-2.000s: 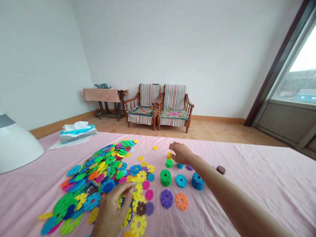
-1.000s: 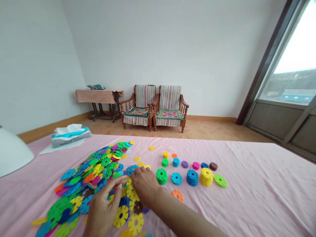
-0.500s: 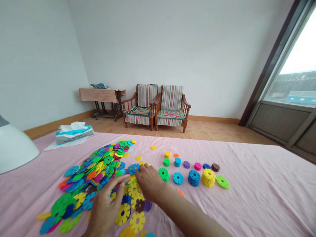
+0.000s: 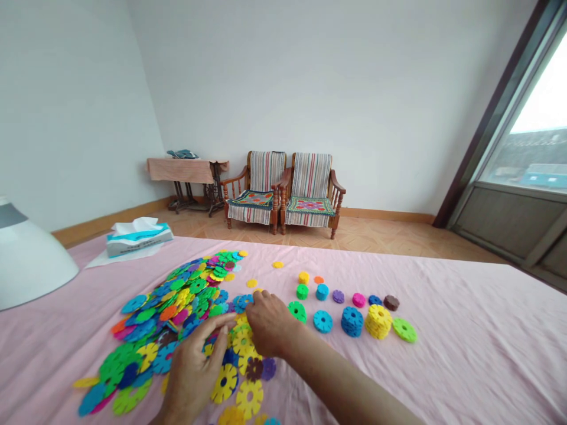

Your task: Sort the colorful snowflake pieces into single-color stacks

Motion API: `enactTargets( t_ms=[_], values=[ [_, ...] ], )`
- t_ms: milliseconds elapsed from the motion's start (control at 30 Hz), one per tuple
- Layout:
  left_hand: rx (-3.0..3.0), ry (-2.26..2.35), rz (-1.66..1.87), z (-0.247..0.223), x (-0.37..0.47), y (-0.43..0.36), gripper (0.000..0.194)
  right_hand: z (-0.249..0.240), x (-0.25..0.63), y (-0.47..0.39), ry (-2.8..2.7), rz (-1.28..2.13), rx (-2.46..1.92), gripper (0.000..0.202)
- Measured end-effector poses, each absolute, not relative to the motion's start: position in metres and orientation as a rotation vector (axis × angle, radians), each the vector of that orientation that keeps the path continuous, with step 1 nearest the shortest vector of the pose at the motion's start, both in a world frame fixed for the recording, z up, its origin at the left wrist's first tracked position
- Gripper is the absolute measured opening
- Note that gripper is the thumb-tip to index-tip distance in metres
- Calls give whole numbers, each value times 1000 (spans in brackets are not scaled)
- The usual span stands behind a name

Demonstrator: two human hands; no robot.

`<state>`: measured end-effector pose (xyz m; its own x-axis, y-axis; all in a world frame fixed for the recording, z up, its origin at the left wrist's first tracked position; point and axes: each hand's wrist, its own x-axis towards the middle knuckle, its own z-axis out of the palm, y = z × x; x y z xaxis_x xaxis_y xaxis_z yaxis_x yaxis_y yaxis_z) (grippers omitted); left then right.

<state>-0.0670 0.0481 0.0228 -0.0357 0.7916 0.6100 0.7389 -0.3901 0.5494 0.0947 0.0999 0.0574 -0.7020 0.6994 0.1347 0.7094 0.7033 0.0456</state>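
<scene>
A heap of colourful plastic snowflake discs spreads across the left half of the table. At its right edge, my left hand curves with thumb and index finger a little apart, and nothing shows between them. My right hand is bent down over the discs just beside it. Its fingers are curled together and their tips are hidden, so what they grip cannot be made out. Yellow discs lie between and below the hands, near a brown disc and a purple disc.
Sorted stacks stand to the right: a tall yellow stack, a blue stack, a light green disc and smaller stacks behind. A tissue box and a white lamp shade are at the left. Two armchairs stand beyond the table.
The whole view has shifted slightly, so everything appears a little further right. Both hands stay at nearly the same place over the discs. My right forearm now covers the orange disc that showed beside it.
</scene>
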Motion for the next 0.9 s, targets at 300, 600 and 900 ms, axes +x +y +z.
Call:
enactTargets(
  t_ms=[300,600,900],
  values=[
    [2139,1688,1447,21,-67,48,25,53,94,96,-2746,-190,-1142,18],
    [2079,1713,1393,22,-66,47,28,91,179,65,-2433,-41,-1391,14],
    [2133,1747,1407,16,-71,52,31,66,327,67,-2037,44,-1732,18]
  ],
)
